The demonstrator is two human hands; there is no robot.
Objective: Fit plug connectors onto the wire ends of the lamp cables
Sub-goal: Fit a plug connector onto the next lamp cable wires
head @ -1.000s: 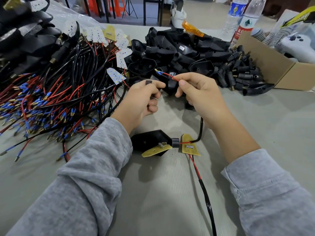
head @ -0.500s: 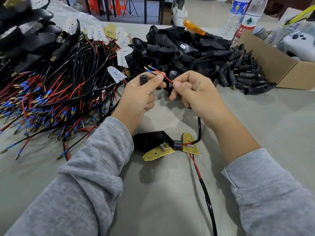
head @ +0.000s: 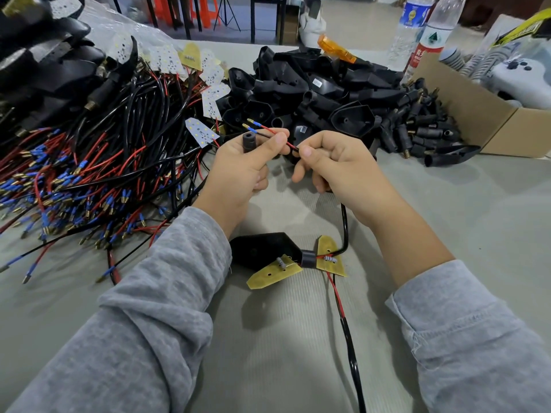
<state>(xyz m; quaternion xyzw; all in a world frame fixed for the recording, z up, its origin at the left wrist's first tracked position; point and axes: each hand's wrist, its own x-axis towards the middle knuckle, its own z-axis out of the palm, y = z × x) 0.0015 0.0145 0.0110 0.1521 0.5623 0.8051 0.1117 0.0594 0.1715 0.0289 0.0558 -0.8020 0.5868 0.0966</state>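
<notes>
My left hand (head: 243,169) holds a small black plug connector (head: 249,141) upright between thumb and fingers. Its thumb tip also presses on a red wire (head: 275,136). My right hand (head: 334,165) pinches the same cable just right of that. Two brass-tipped wire ends (head: 250,123), one with a blue sleeve, stick out to the upper left, just above the connector. The black cable (head: 345,231) runs down from my right hand to a black lamp housing (head: 262,248) with two yellow circuit boards (head: 328,257) lying on the table.
A tangle of red and black cables with blue-sleeved tips (head: 89,168) covers the left of the table. A heap of black lamp housings and plugs (head: 337,93) lies behind my hands. A cardboard box (head: 477,114) and two water bottles (head: 417,37) stand at the back right.
My left hand turned the black connector upright and lifted it toward the wire ends. The wire tips swung left and now sit just above the connector. My right hand slid slightly back along the cable.
</notes>
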